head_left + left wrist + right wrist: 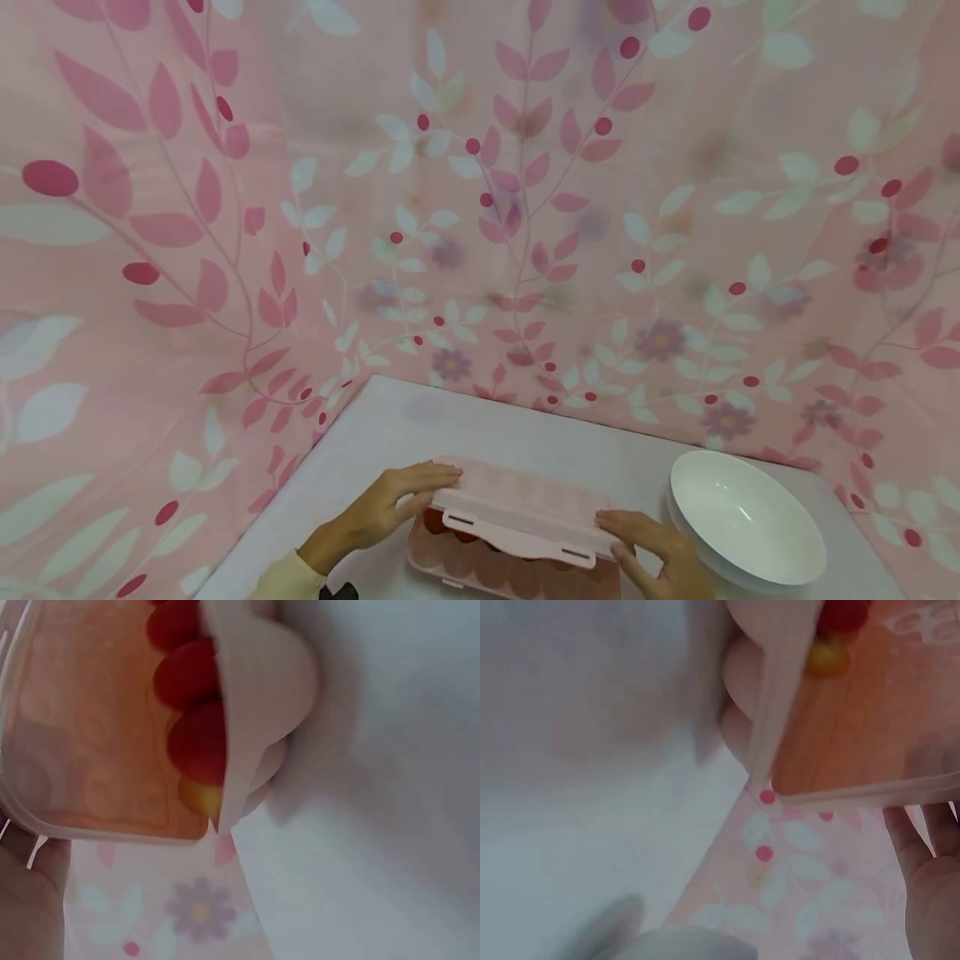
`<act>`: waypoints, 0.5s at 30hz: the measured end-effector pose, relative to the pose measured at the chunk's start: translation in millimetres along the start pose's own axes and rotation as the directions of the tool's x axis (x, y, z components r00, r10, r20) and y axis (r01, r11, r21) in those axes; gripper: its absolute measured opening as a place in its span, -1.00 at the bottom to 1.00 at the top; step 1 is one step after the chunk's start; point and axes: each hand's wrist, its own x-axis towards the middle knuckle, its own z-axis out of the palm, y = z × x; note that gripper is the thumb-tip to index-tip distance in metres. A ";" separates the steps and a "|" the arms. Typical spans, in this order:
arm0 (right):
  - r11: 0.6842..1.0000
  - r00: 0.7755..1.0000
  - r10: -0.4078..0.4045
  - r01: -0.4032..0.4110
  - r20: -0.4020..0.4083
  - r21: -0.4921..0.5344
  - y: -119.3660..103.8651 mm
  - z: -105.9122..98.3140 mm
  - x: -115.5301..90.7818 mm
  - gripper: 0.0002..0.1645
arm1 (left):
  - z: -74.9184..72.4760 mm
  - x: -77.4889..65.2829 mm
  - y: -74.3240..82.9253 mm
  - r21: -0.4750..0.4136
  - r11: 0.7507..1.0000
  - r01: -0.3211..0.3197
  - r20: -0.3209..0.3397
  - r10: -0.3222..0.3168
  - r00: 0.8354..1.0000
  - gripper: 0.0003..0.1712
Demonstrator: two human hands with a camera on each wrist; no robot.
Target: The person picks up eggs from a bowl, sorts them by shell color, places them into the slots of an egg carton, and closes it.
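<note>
A pink plastic egg box stands on the white table, its translucent lid [525,492] tilted partly up over the cupped base [450,567]. My left hand [401,500] holds the lid's left end, fingers over the top and thumb at the edge. At the right end, my right hand [660,550] grips the lid's corner between fingers and thumb. Under the lid, several red egg-shaped pieces [199,742] sit in a row of the far cups, with a yellow one [199,796] at the left end and another yellow one [829,658] toward the right. The front cups look bare.
A white bowl [746,521] stands close to the right of my right hand. Pink floral cloth [525,250] hangs behind the table [420,408] and along its left side. A small black object [341,592] shows at the bottom edge near my left sleeve.
</note>
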 end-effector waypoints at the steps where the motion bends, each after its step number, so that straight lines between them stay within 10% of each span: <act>1: 1.000 0.999 -0.011 0.012 0.031 -0.028 -3.2 3.2 -5.0 -0.49 | 3.8 -2.5 3.9 0.046 0.999 -0.014 0.039 0.012 0.999 -0.56; 9: 0.943 0.928 -0.269 0.308 0.257 -0.124 -10.5 26.3 -35.8 -0.22 | 30.0 -20.6 15.2 0.375 0.916 -0.144 0.231 0.058 0.971 -0.51; 12: 0.935 0.900 -0.145 0.260 0.412 -0.240 -9.8 33.2 -41.8 -0.18 | 37.2 -20.7 13.8 0.452 0.857 -0.247 0.284 0.124 0.951 -0.46; 15: 0.927 0.796 0.081 0.161 0.600 -0.339 -10.3 37.1 -39.1 -0.19 | 42.2 -21.2 12.6 0.496 0.810 -0.312 0.314 0.168 0.934 -0.42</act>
